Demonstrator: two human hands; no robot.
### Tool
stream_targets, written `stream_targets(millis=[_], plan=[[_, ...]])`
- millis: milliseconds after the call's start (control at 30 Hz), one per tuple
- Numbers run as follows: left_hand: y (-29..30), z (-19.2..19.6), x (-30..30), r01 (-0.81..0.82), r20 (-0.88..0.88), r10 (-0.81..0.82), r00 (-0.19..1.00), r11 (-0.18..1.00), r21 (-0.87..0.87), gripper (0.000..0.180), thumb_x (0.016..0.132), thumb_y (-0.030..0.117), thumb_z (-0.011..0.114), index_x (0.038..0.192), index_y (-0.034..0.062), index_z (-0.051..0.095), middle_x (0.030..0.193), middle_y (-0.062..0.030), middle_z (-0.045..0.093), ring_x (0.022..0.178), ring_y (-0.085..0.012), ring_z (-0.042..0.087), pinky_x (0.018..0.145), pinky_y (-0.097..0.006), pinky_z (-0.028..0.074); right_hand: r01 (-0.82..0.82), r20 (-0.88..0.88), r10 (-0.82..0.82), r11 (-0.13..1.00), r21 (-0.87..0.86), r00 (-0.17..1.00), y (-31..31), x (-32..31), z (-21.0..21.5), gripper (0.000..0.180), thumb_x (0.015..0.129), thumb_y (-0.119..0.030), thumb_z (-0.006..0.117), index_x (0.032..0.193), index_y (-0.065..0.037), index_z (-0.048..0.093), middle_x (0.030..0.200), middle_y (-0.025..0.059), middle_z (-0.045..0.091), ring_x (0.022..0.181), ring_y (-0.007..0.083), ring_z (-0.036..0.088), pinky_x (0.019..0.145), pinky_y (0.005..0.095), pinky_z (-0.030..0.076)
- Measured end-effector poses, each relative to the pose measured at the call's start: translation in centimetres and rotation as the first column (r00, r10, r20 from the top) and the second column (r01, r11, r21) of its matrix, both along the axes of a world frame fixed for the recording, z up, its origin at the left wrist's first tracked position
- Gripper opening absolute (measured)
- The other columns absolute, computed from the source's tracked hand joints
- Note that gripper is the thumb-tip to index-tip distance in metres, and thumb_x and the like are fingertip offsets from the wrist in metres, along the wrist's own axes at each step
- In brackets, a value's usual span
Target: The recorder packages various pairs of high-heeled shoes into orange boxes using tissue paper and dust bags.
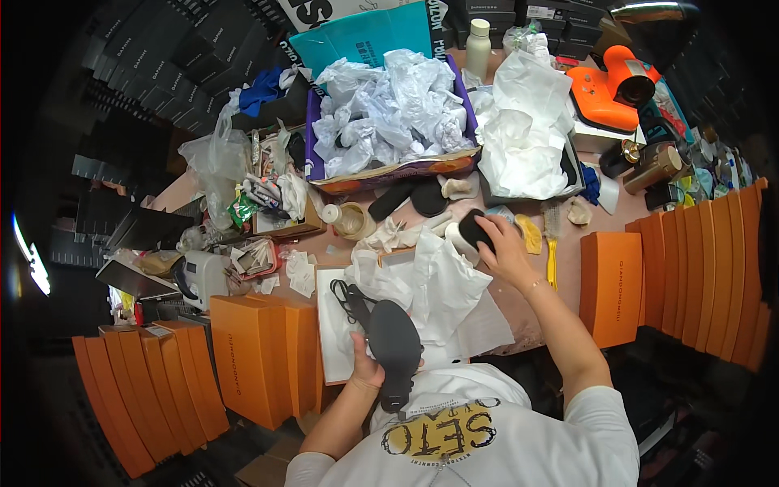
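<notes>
My left hand is closed round a black strappy shoe, held with its dark sole facing up. Thin black straps hang from it over an open shoebox with white lining. Crumpled white tissue paper spills out of the box beside the shoe. Farther off, my right hand reaches across the table, its fingers curled on a black rounded pad. A white round piece shows under the pad; its kind is unclear. A yellow-handled brush and a yellow cloth lie just right of that hand.
Orange shoeboxes stand in rows at left and right. At the back, a purple-edged box holds crumpled tissue. Another tissue heap sits beside an orange device. A jar and dark brushes are mid-table.
</notes>
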State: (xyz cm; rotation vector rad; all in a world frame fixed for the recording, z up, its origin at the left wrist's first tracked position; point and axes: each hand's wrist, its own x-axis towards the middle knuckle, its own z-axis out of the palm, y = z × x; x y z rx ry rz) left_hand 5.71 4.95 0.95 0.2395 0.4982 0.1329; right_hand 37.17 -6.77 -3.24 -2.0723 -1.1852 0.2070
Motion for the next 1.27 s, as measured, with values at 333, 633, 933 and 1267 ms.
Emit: stream_targets(millis=[333, 633, 933, 1267], plan=[[-0.3, -2.2, -1.7, -0.162, -0.18, 0.164, 0.97, 0.986, 0.027, 0.093, 0.077, 0.067, 0.052, 0.145, 0.0078, 0.029, 0.107, -0.0136, 0.061, 0.086, -0.0316, 0.066, 0.07, -0.052, 0.056, -0.182, 0.232, 0.234, 0.957, -0.224, 0.944, 12.9, 3.3, -5.2, 0.039, 0.084, -0.018, 0.06, 0.122, -0.011, 0.057, 0.112, 0.0132, 0.056, 0.098, 0.0318, 0.056, 0.08, 0.0419, 0.046], [-0.7, -0.7, -1.6, -0.094, -0.089, 0.106, 0.99, 0.988, 0.125, 0.06, 0.09, 0.048, 0.052, 0.129, 0.0033, 0.048, 0.124, -0.0105, 0.056, 0.114, -0.0225, 0.055, 0.1, -0.038, 0.044, -0.587, -0.024, 0.591, 0.804, 0.1, 0.806, 2.6, -15.5, 10.8, 0.019, 0.08, -0.022, 0.069, 0.09, -0.008, 0.06, 0.082, 0.0075, 0.056, 0.066, 0.0276, 0.058, 0.055, 0.0377, 0.047], [-1.8, 1.6, -1.8, -0.036, -0.147, 0.069, 0.987, 0.976, 0.216, 0.047, 0.09, 0.04, 0.051, 0.119, 0.0032, 0.055, 0.112, -0.0084, 0.062, 0.102, -0.0198, 0.06, 0.091, -0.034, 0.048, -0.383, 0.073, 0.376, 0.915, 0.126, 0.924, 0.4, -18.4, 11.7, 0.015, 0.077, -0.016, 0.07, 0.085, -0.011, 0.059, 0.074, 0.0061, 0.052, 0.064, 0.0257, 0.059, 0.053, 0.0351, 0.047], [-2.4, 1.1, -2.6, -0.026, -0.217, 0.094, 0.972, 0.955, 0.297, 0.06, 0.086, 0.056, 0.051, 0.124, 0.009, 0.053, 0.115, -0.0091, 0.062, 0.105, -0.0213, 0.061, 0.096, -0.037, 0.047, -0.182, 0.015, 0.183, 0.96, 0.211, 0.983, 3.6, -17.5, 10.0, 0.017, 0.082, -0.021, 0.068, 0.086, -0.009, 0.057, 0.079, 0.0092, 0.054, 0.067, 0.0278, 0.061, 0.055, 0.036, 0.048]])
